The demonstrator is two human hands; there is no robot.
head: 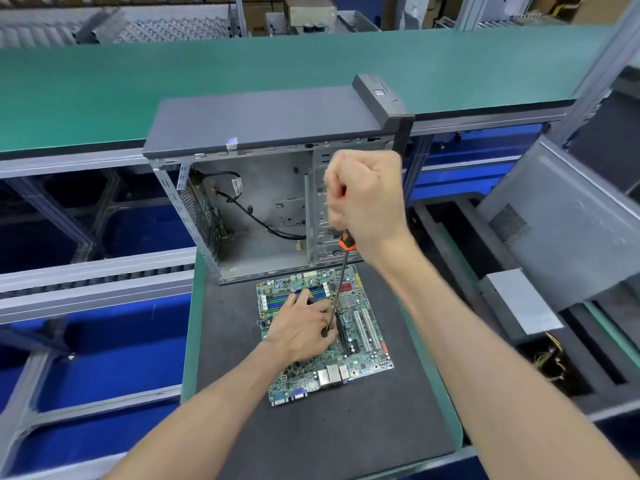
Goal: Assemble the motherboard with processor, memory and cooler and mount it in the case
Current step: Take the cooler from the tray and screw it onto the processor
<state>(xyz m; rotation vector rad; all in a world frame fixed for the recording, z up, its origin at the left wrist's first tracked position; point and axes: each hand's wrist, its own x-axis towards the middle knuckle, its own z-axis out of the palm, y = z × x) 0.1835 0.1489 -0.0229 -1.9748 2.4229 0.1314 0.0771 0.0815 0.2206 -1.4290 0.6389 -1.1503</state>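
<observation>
A green motherboard point(360, 355) lies flat on a dark mat point(311, 438) in front of the open grey computer case point(263, 209), which stands with its side off and black cables inside. My right hand point(367, 199) grips the orange-and-black handle of a screwdriver point(341, 278), held upright with its long shaft pointing down at the board's middle. My left hand point(301, 327) rests on the board over the socket area, its fingertips pinching the screwdriver's tip. What lies under that hand is hidden.
The case's removed side panel point(568, 223) leans at the right. A green conveyor belt point(242, 74) runs behind the case. Blue bins point(114, 355) sit below the bench at the left, and a dark tray with yellow wires point(550, 362) lies at the right.
</observation>
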